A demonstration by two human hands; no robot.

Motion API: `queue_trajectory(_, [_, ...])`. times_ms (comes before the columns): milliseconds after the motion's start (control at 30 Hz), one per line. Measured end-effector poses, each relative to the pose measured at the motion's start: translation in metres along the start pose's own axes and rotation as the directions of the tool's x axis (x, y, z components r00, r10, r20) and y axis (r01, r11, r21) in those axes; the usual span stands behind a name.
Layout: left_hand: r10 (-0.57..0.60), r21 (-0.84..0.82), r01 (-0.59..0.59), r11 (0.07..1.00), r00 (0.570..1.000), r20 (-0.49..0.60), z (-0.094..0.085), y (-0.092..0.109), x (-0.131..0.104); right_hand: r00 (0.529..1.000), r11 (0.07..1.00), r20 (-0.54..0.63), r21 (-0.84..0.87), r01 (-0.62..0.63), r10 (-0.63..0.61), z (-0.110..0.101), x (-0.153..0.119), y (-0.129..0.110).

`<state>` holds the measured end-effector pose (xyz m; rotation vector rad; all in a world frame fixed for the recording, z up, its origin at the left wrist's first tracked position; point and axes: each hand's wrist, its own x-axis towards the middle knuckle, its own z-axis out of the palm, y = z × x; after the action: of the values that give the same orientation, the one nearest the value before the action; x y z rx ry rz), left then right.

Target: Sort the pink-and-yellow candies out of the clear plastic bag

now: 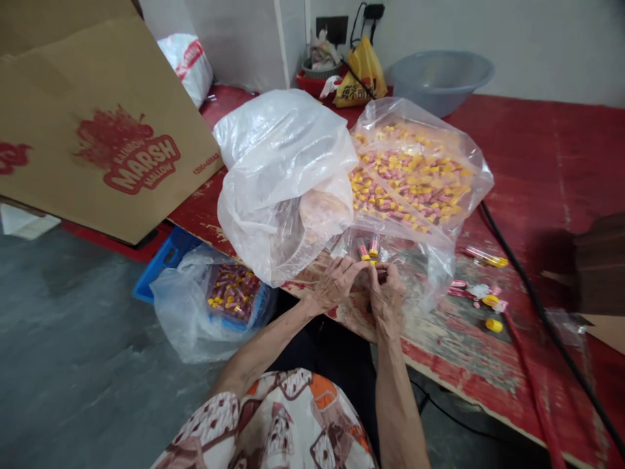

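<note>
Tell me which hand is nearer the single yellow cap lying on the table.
Right. The right hand is to the left of the yellow cap, not touching it; the left hand is farther away, beyond the right hand.

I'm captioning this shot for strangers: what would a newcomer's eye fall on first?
Probably the clear bag full of pink, yellow-ended pieces, lying on the worn red table. The big cardboard box with red MARSH MALLOW print, at the upper left, competes with it. Then come the left hand and right hand, close together near the table's front edge.
</note>
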<state>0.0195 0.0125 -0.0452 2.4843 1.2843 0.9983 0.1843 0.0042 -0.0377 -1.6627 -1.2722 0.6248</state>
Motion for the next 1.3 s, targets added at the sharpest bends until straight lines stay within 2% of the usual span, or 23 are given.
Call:
queue_trajectory(133, [-0.008,-0.067,0.004,0.998,0.999,-0.053,0.000,0.000,0.000,0.999,0.999,-0.003,-0.024,0.032,-0.032,0.000,-0.001,-0.003])
queue_trajectory(300, [-0.067,-0.112,0.063,0.992,0.997,-0.031,0.002,-0.002,0.003,0.999,0.997,-0.025,-0.063,0.046,-0.048,0.002,-0.001,0.000])
queue_trajectory(433, [-0.047,-0.054,0.040,0.998,0.990,-0.137,-0.001,0.004,0.000,0.997,0.996,-0.070,-0.089,0.019,-0.026,0.003,-0.001,0.005])
queue_trajectory(633, [-0.092,0.026,0.093,0.995,0.995,-0.041,-0.002,0.007,-0.002,1.000,0.995,-0.001,-0.095,0.000,-0.001,0.002,-0.001,0.008])
queue_trajectory(733, [-0.114,-0.030,0.112,0.993,0.991,-0.074,-0.006,0.007,-0.002,1.000,0.996,-0.007,-0.089,0.004,-0.005,0.002,-0.001,0.007])
queue_trajectory(833, [-0.097,-0.079,0.087,0.993,0.986,-0.132,-0.009,0.007,-0.003,0.998,0.996,-0.008,-0.061,0.062,-0.062,0.003,-0.001,0.006])
queue_trajectory(967, [-0.140,-0.058,0.134,0.989,0.985,-0.105,-0.003,0.001,-0.003,0.969,0.966,0.082,-0.092,0.241,-0.234,0.007,-0.001,0.008])
queue_trajectory(1033, [-0.160,-0.058,0.154,0.986,0.981,-0.110,-0.001,-0.002,-0.002,0.953,0.947,0.113,-0.131,0.294,-0.281,0.009,-0.001,0.010])
queue_trajectory(1200, [-0.197,-0.067,0.188,0.980,0.965,-0.171,-0.001,0.002,-0.007,0.950,0.942,0.078,-0.128,0.312,-0.304,0.012,0.000,0.017])
queue_trajectory(1300, [-0.186,-0.068,0.176,0.982,0.967,-0.175,0.002,0.008,-0.008,0.959,0.957,0.098,-0.094,0.273,-0.264,0.012,0.000,0.018])
